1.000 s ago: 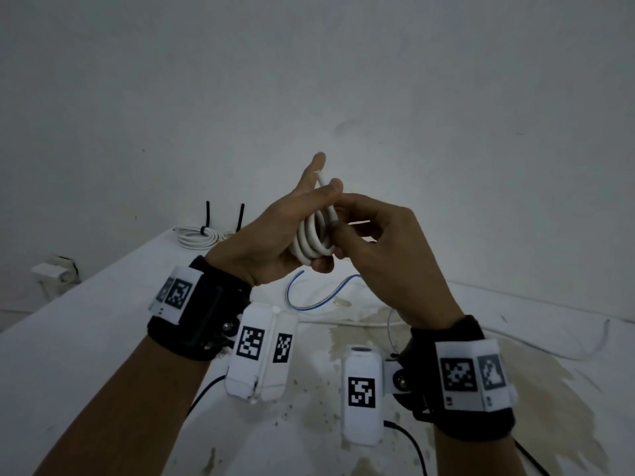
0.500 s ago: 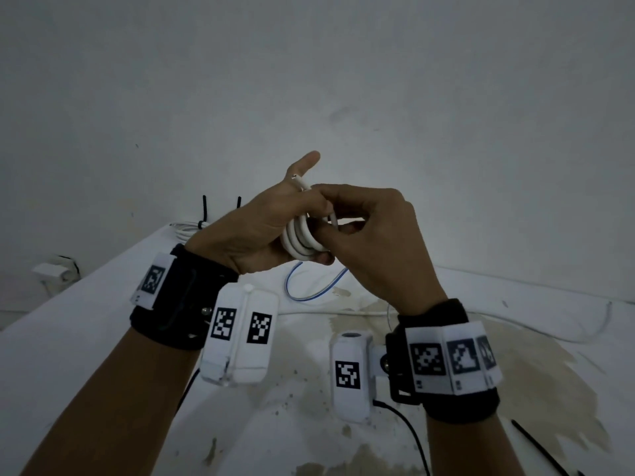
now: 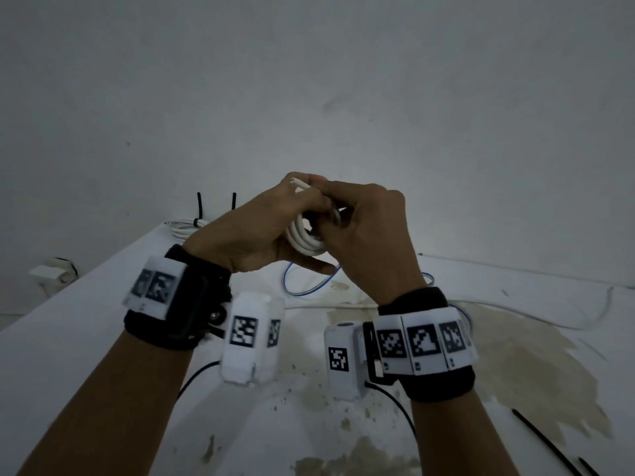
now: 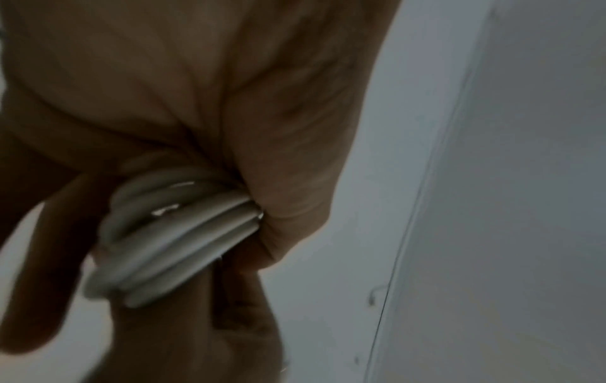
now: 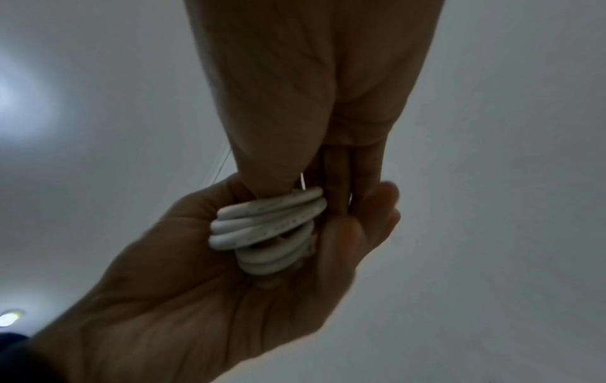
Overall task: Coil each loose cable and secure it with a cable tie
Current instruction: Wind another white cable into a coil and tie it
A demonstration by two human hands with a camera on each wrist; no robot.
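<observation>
A white cable (image 3: 305, 237) is wound into a small coil of several loops and held in the air between both hands. My left hand (image 3: 271, 228) grips the coil from the left, and its thumb passes under the loops. One cable end (image 3: 298, 183) pokes up past the left fingers. My right hand (image 3: 347, 214) pinches the coil's top right side with curled fingers. In the left wrist view the loops (image 4: 177, 233) lie packed against the palm. The right wrist view shows the coil (image 5: 269, 228) lying in the left palm (image 5: 196, 298), with the right thumb (image 5: 279, 145) pressing on top.
The white table (image 3: 86, 338) is stained brown in the middle. At its back left lies another white coil (image 3: 182, 228) bound with black ties. A blue-and-white wire (image 3: 302, 292) lies under my hands, loose black ties (image 3: 546, 441) at the lower right, and a thin white cable (image 3: 591, 317) at the right.
My left forefinger, which stuck out straight, has curled down onto the coil. My right fingers have closed over the coil's top. Both hands stay together in the air.
</observation>
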